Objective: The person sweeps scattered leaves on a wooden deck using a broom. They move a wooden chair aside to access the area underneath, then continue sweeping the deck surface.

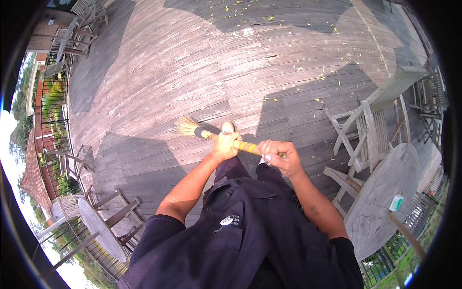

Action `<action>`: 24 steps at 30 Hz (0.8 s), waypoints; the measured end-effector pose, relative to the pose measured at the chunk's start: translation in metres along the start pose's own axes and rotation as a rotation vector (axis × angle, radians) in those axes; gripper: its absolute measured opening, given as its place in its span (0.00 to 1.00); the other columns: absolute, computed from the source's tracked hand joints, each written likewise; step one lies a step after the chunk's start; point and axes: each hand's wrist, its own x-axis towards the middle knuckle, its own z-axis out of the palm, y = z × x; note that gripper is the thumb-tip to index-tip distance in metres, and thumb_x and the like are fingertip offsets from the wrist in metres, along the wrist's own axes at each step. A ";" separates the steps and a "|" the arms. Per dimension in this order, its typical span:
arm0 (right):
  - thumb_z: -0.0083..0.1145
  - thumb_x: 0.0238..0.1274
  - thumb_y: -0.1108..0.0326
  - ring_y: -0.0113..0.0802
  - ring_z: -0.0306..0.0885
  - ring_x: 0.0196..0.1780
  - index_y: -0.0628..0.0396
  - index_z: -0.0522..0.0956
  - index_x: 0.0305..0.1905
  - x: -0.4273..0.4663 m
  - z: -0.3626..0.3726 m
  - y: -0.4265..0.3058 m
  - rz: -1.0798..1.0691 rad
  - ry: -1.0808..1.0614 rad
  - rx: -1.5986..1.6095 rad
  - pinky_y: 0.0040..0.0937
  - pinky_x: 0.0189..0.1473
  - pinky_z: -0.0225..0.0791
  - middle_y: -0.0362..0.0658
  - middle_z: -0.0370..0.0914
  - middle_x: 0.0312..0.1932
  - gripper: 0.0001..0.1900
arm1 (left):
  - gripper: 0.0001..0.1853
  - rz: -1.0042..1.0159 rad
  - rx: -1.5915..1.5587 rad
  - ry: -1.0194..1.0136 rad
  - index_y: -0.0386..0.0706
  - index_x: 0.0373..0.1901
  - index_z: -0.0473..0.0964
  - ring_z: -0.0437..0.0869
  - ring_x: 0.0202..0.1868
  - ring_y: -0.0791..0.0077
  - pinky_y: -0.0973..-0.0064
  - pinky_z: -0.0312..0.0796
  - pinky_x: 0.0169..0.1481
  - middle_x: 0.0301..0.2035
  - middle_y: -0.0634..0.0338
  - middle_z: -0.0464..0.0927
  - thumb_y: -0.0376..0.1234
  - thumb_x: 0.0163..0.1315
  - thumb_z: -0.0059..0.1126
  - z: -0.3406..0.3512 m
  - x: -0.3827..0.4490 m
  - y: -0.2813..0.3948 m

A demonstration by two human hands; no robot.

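Both my hands are closed around the handle of a broom (247, 146) with straw-like bristles, held across in front of my legs. My left hand (226, 145) grips it nearer the bristles, just past my shoe. My right hand (279, 156) holds the handle's other end. The bristles (186, 127), bound with a dark band, point to the left over the wooden deck (162, 90). Small yellow leaves (321, 77) lie scattered on the boards, mostly ahead and to the right.
A slatted wooden chair (375, 123) and an oval wooden table (382, 195) bearing a small green-and-white box (396, 203) stand at right. Another round table (99, 229) with chairs is at lower left. More chairs (75, 39) stand at upper left, and a metal railing (68, 126) edges the left side.
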 end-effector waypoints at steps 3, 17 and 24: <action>0.66 0.67 0.75 0.35 0.77 0.44 0.59 0.74 0.27 0.054 0.029 0.095 0.098 -0.062 -0.045 0.41 0.58 0.70 0.41 0.79 0.32 0.13 | 0.08 -0.116 0.252 -0.039 0.44 0.33 0.79 0.86 0.39 0.44 0.51 0.76 0.48 0.28 0.48 0.83 0.35 0.57 0.68 -0.039 -0.023 -0.103; 0.67 0.54 0.80 0.33 0.67 0.28 0.60 0.66 0.22 0.190 0.087 -0.036 -0.037 0.388 -0.979 0.33 0.37 0.65 0.42 0.68 0.20 0.17 | 0.09 0.340 -0.927 -0.122 0.46 0.29 0.73 0.82 0.41 0.52 0.54 0.69 0.65 0.30 0.57 0.74 0.31 0.60 0.68 -0.002 0.221 -0.008; 0.73 0.49 0.73 0.35 0.73 0.26 0.56 0.67 0.18 0.186 0.093 -0.102 -0.174 0.497 -1.027 0.41 0.43 0.70 0.39 0.73 0.19 0.19 | 0.11 0.641 -0.535 -0.114 0.44 0.37 0.74 0.85 0.47 0.51 0.49 0.67 0.74 0.35 0.57 0.81 0.30 0.59 0.71 -0.065 0.255 0.089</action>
